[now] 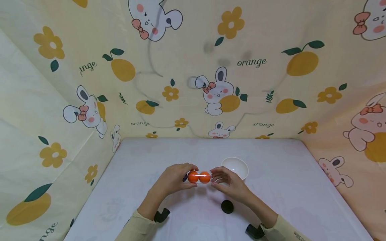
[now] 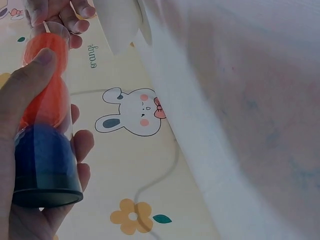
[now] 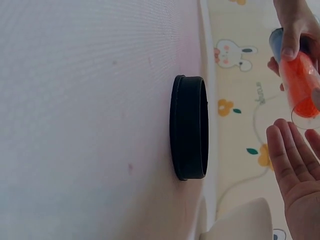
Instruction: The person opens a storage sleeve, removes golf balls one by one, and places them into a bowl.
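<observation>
A clear tube (image 1: 199, 177) is held level above the table between both hands. It holds two orange balls (image 1: 204, 177) and, at its left end, a dark blue ball (image 2: 42, 155). My left hand (image 1: 173, 179) grips the capped left end, thumb along the tube (image 2: 45, 100). At the open right end my right hand (image 1: 229, 184) holds the rim with fingertips and thumb; its palm (image 3: 295, 165) lies just below the tube's mouth (image 3: 299, 82). A black round cap (image 1: 227, 206) lies on the table under my right wrist, also seen close as the cap (image 3: 189, 127).
A white bowl (image 1: 235, 167) stands on the white table (image 1: 286, 201) just behind my right hand. Cloth walls printed with rabbits and oranges (image 1: 211, 83) close in the table at the back and both sides.
</observation>
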Demonstrator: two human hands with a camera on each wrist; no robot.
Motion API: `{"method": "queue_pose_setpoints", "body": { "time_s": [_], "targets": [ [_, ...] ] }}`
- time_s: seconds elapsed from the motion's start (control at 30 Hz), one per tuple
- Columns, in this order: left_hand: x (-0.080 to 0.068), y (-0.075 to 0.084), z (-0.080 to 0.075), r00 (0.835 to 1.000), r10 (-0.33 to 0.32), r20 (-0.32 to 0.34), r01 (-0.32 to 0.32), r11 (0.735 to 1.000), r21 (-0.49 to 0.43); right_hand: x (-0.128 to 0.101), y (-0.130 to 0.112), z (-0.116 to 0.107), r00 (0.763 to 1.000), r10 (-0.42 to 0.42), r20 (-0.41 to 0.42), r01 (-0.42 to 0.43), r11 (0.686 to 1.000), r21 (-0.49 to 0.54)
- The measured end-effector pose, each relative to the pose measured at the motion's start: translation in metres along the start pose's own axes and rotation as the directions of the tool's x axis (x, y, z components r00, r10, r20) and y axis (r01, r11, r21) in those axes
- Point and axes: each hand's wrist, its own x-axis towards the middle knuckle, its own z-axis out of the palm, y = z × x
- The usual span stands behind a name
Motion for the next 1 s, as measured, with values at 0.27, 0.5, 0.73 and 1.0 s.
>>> {"method": "queue_pose_setpoints", "body": {
  "time_s": [0.27,0.5,0.73,1.0],
  "targets": [
    [0.0005,-0.0014,0.0012,1.0,0.004,0.006,-0.004,1.0,0.013,-0.0003,0.0017,0.0,1.0,0.009,0.017,-0.009,1.0,0.011],
    [0.001,-0.0005,0.0009,1.0,-0.021,0.009,0.021,1.0,-0.016,-0.0002,0.0018,0.0004,1.0,0.009,0.026,-0.009,1.0,0.019],
    [0.0003,-0.0011,0.0021,0.999,-0.038,0.022,0.039,0.998,-0.058,-0.0013,-0.0001,-0.001,1.0,0.024,0.014,-0.024,1.0,-0.009],
    [-0.0013,-0.0039,0.0064,0.998,-0.051,0.025,0.054,0.99,-0.132,-0.0027,0.0016,-0.0047,1.0,-0.002,0.006,0.002,1.0,0.007]
  ]
}}
